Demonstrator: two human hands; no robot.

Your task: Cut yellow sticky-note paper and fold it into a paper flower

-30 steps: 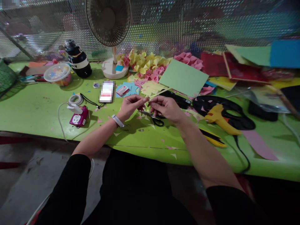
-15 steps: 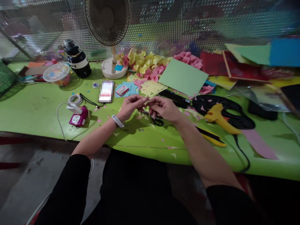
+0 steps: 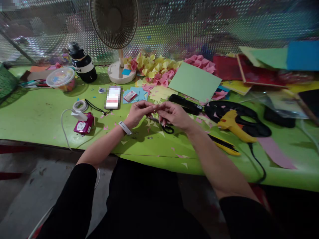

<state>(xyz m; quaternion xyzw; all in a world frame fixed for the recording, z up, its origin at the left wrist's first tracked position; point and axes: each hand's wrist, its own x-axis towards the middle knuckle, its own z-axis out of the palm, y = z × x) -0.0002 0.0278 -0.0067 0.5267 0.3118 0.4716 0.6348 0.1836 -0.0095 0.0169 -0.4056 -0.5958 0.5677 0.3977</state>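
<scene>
My left hand point(image 3: 139, 114) and my right hand point(image 3: 173, 115) meet fingertip to fingertip over the middle of the green table point(image 3: 94, 131). Both are closed in a pinch, and whatever lies between the fingers is too small and hidden to make out. Beneath them, a pair of scissors point(image 3: 168, 128) rests with its black handle showing, among pale yellow paper scraps point(image 3: 161, 133). Just behind the hands lie yellow paper pieces point(image 3: 161, 93) and blue paper squares point(image 3: 142, 94) with a small red and white box point(image 3: 130, 96) on top.
Folded yellow paper flowers point(image 3: 154, 64) and pink ones point(image 3: 199, 63) are heaped at the back beside a fan point(image 3: 114, 20). A black stapler point(image 3: 185, 103), yellow glue gun point(image 3: 235, 126) and yellow-black cutter point(image 3: 224, 145) lie right. A phone point(image 3: 113, 97), tape roll point(image 3: 80, 105) and purple socket adapter point(image 3: 84, 124) sit left.
The fingertips of both hands have come slightly closer together, the left fingers now reaching the right ones. Everything on the table stays where it was.
</scene>
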